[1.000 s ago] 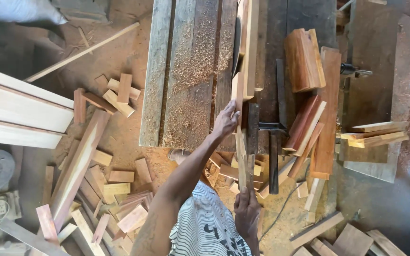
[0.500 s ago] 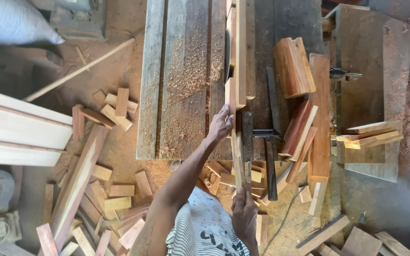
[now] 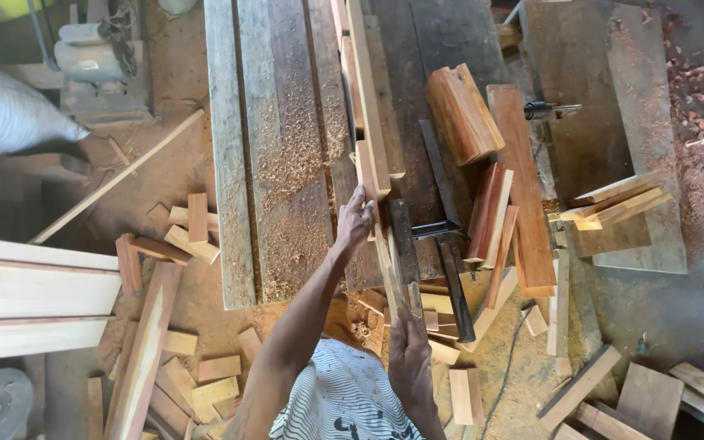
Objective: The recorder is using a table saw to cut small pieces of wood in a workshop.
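A long thin wooden strip point(image 3: 376, 204) stands on edge along the saw bench point(image 3: 279, 147), running from the bench's near edge toward the far end. My left hand point(image 3: 356, 218) presses against its side partway along. My right hand point(image 3: 409, 338) grips its near end, past the bench edge. Sawdust covers the bench planks left of the strip. A dark framing square point(image 3: 442, 236) lies just right of the strip.
Reddish wood blocks point(image 3: 462, 114) and boards point(image 3: 523, 195) lie on the bench's right side. Several offcuts point(image 3: 189, 236) litter the dirt floor at the left, beside long pale planks point(image 3: 34, 293). A motor point(image 3: 95, 57) sits upper left. More scraps point(image 3: 613, 204) rest on a panel at right.
The camera has shifted, so the bench sits lower and more to the right in view. Both hands stay on the strip; the left hand has slid slightly forward along it.
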